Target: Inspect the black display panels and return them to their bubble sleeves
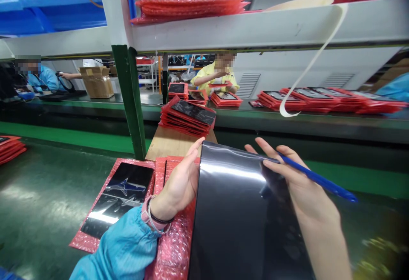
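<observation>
A glossy black screen panel (239, 212) is held up in front of me, its top edge facing away. My left hand (180, 182) grips it along the left edge, with the palm against the side. At the upper right corner, my right hand (297, 173) pinches the panel's edge or its film; I cannot tell which. A blue pen-like tool (319, 180) is also tucked between the fingers of that hand. Left of the panel, another black screen (118, 199) lies on a pink bubble-wrap sleeve (84, 242). More red bubble wrap (172, 246) lies beneath my left forearm.
A stack of red-wrapped screens (188, 118) sits on a wooden board (169, 141) ahead. A green post (129, 101) rises to a white shelf beam (204, 31) at head height. A curled white strip (315, 58) hangs from it. Across the line, a person in yellow (212, 75) works.
</observation>
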The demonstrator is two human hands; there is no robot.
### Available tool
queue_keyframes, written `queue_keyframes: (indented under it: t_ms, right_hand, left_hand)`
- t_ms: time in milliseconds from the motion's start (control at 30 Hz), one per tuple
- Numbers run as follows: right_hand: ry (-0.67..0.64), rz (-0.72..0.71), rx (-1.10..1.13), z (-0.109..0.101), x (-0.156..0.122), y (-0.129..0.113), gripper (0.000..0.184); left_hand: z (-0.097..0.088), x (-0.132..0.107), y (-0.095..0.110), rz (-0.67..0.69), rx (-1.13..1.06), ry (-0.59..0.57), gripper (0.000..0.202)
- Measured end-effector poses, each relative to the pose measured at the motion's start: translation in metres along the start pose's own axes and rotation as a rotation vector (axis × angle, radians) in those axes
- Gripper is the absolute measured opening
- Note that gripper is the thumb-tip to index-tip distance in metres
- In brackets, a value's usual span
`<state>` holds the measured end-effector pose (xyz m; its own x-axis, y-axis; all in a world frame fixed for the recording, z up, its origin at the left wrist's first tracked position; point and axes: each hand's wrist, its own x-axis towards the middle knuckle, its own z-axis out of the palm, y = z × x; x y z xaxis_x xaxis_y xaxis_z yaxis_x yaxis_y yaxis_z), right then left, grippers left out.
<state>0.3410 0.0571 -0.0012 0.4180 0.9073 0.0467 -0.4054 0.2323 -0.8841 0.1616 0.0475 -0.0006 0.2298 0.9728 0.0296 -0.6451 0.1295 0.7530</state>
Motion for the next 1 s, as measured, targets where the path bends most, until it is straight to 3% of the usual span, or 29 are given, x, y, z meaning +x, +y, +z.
queue_keyframes:
  t_ms: [133, 233, 300, 367, 433, 500, 733, 1000]
  right_hand:
    - [-0.068, 0.102, 0.007, 0.002, 0.004, 0.007, 0.049]
    - [-0.128, 0.127, -0.025, 0.005, 0.015, 0.024, 0.048]
    - [-0.193, 0.147, -0.067, 0.01, 0.024, 0.04, 0.045]
    - [-0.256, 0.154, -0.102, 0.015, 0.031, 0.058, 0.04]
    - [-0.31, 0.149, -0.133, 0.019, 0.035, 0.076, 0.031]
    - [-0.357, 0.15, -0.173, 0.02, 0.038, 0.092, 0.019]
    - [-0.346, -0.004, -0.26, 0.01, 0.04, 0.119, 0.011]
    - [-0.291, -0.134, -0.264, 0.001, 0.036, 0.125, 0.013]
  left_hand:
    - [-0.008, -0.009, 0.008, -0.027, 0.071, -0.017, 0.052]
    - [-0.036, -0.02, 0.019, -0.077, 0.237, -0.003, 0.068]
    - [-0.061, -0.027, 0.028, 0.029, 0.421, 0.128, 0.058]
    - [-0.085, -0.035, 0.035, 0.073, 0.535, 0.217, 0.036]
    - [-0.103, -0.043, 0.037, 0.015, 0.578, 0.23, 0.023]
    - [-0.113, -0.05, 0.035, -0.097, 0.598, 0.208, 0.023]
    - [-0.108, -0.06, 0.033, -0.471, 0.603, 0.118, 0.034]
    - [-0.091, -0.065, 0.042, -0.583, 0.507, 0.144, 0.044]
